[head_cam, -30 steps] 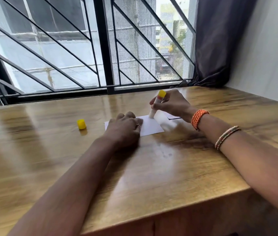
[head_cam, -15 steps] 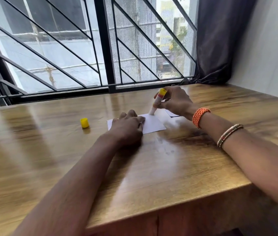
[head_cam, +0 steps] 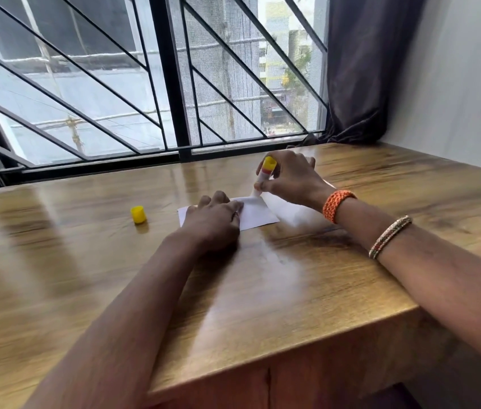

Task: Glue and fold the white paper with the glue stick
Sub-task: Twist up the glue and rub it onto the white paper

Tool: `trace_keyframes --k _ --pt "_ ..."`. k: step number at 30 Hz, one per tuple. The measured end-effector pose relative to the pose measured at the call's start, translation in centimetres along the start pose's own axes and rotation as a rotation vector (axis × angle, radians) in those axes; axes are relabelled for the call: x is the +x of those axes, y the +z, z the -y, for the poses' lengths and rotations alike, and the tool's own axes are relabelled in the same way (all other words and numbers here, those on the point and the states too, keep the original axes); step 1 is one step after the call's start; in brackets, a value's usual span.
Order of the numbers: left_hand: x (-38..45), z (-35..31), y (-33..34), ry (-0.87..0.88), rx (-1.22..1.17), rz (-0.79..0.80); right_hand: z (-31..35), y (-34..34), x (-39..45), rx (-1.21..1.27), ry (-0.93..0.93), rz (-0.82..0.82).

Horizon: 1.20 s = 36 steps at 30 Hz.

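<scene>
Paper (head_cam: 255, 215) lay flat on the table (head_cam: 292, 290) | left hand (head_cam: 214, 222) pressed it down, fingers loosely bent | right hand (head_cam: 289, 180) gripped glue stick (head_cam: 263, 180), tip at paper's far edge | risk: sheet likely to drag or wrinkle if the pressing hand eased.

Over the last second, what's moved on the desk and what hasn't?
The right hand has slid the glue stick from the near part of the white paper to its far edge. The left hand keeps pressing the paper flat; the yellow cap hasn't moved.
</scene>
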State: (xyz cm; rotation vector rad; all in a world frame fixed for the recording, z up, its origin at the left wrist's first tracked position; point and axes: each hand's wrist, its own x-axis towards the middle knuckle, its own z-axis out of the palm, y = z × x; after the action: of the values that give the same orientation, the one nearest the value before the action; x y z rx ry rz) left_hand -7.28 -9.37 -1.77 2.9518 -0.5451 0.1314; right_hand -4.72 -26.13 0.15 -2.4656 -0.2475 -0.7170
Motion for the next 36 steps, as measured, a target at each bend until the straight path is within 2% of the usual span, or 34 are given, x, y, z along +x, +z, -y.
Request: trace_keyframes --k 6,17,36 --pt "0.5 -0.1 0.1 -0.007 0.022 0.004 -0.1 0.3 0.0 0.001 0.028 -0.040" --pt "1.1 -0.9 0.3 -0.024 0.113 0.003 -0.1 0.2 0.1 0.033 0.066 -0.012" --pt "1.1 -0.8 0.7 -0.070 0.067 0.003 0.7 -1.3 -2.0 0.063 0.077 0.022"
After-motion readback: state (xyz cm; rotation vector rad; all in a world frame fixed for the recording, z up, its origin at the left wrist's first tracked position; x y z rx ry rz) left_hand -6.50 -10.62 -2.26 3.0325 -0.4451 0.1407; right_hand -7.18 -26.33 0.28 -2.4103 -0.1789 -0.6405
